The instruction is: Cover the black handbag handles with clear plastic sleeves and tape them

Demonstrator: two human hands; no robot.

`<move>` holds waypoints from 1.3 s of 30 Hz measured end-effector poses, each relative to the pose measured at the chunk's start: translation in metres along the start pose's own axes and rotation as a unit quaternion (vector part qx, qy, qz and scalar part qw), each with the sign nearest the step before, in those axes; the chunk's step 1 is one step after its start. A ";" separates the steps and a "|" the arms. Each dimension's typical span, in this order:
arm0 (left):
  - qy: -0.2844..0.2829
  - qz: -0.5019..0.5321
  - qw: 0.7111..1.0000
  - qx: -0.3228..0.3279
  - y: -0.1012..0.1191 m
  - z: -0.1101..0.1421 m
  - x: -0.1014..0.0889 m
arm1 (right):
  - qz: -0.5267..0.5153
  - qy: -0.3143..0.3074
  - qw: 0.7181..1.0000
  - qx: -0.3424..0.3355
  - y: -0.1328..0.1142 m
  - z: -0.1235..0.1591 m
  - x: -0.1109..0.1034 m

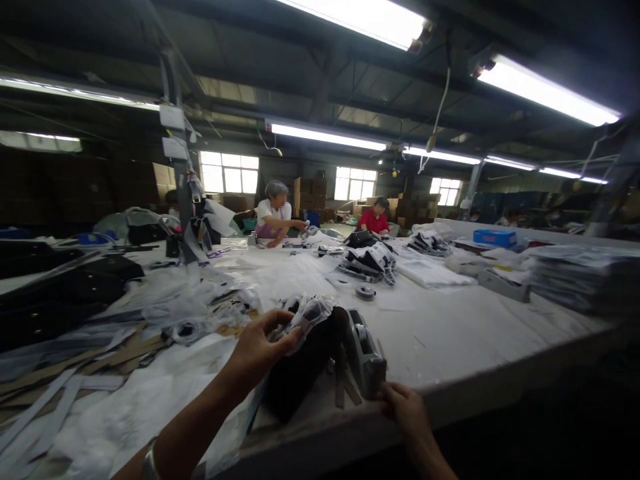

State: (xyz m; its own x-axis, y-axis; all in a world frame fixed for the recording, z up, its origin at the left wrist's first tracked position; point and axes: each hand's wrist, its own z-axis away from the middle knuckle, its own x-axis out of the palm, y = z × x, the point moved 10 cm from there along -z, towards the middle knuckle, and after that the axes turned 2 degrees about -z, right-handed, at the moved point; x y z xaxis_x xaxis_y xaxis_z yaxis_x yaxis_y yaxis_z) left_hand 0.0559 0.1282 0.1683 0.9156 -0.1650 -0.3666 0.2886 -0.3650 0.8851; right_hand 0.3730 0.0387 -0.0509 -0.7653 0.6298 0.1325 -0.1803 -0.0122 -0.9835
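My left hand [265, 343] is closed around a bundle wrapped in clear plastic [316, 310], with a grey and dark strap-like piece inside. The bundle is over the top of a black bag [295, 380] near the table's front edge. Just right of the bag stands a grey tape dispenser [364, 353] with a roll in it. My right hand [407, 410] pinches at the dispenser's near end, where the tape comes out; the tape itself is hard to see. Tan strips [345, 383] hang between bag and dispenser.
Plastic wrap and strips [100, 380] cover the table's left side, near black bags [75, 293]. Wrapped bundles [370, 260] and a tape roll [365, 293] lie farther back. A post [175, 167] rises at left. Stacked sheets [575, 277] stand right. Two co-workers [273, 217] sit across.
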 end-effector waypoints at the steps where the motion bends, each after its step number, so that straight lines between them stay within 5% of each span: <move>1: -0.001 0.003 1.000 -0.002 0.000 0.000 0.001 | 0.008 0.005 1.000 0.001 0.000 0.005 0.002; 4: -0.013 -0.010 1.000 0.004 0.000 0.002 0.006 | 0.037 -0.035 0.997 -0.057 -0.025 0.035 0.028; 10: 0.008 -0.047 0.997 0.067 0.007 0.005 0.007 | 0.018 -0.251 0.946 -0.203 -0.140 0.112 0.137; 14: 0.011 -0.059 0.994 0.090 0.009 0.008 0.007 | 0.060 -0.249 0.945 -0.205 -0.172 0.110 0.171; 24: -0.013 -0.044 0.996 0.075 0.005 0.013 0.001 | 0.100 -0.261 0.956 -0.088 -0.134 0.076 0.176; 33: -0.095 0.078 0.992 0.008 0.002 0.006 0.014 | 0.025 -0.270 0.955 -0.121 -0.112 0.052 0.185; 39: -0.073 0.078 0.994 -0.007 -0.003 0.003 0.013 | 0.012 -0.190 0.969 -0.160 -0.114 0.060 0.154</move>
State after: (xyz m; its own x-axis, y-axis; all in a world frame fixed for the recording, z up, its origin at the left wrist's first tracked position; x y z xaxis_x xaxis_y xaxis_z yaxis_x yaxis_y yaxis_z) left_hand 0.0662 0.1244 0.1596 0.8991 -0.3505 -0.2624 0.1518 -0.3125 0.9377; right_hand 0.2381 0.0906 0.0887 -0.9499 0.3006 0.0853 -0.0058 0.2560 -0.9667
